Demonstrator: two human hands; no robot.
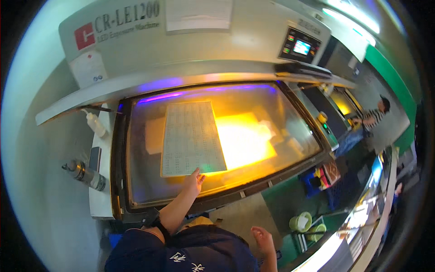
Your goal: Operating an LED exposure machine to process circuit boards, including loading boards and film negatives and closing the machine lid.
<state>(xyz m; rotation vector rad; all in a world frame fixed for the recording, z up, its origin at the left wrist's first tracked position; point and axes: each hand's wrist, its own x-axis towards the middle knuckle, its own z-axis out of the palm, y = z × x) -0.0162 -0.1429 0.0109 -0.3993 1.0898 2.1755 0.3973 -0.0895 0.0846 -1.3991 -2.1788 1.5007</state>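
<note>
Clear-walled, with a dark top, a bottle (88, 176) is at the far left beside a dark flat object (95, 158) and a white squeeze bottle (95, 124), along a white ledge (102, 201). Next comes the dark-framed glass bed (145, 183), with a pale sheet (192, 138) printed in small rows lying over its left-middle part. The left hand (195, 181) pinches the sheet's lower edge, right of that edge's middle. Bright yellow light (247, 140) glows through the glass just right of the sheet. The right hand (263, 240) is off the bed near the person's body, seemingly empty; how wide its fingers are, I cannot tell. Farther right are a green tub (300, 222) and a co-worker in a striped top (372, 119).
</note>
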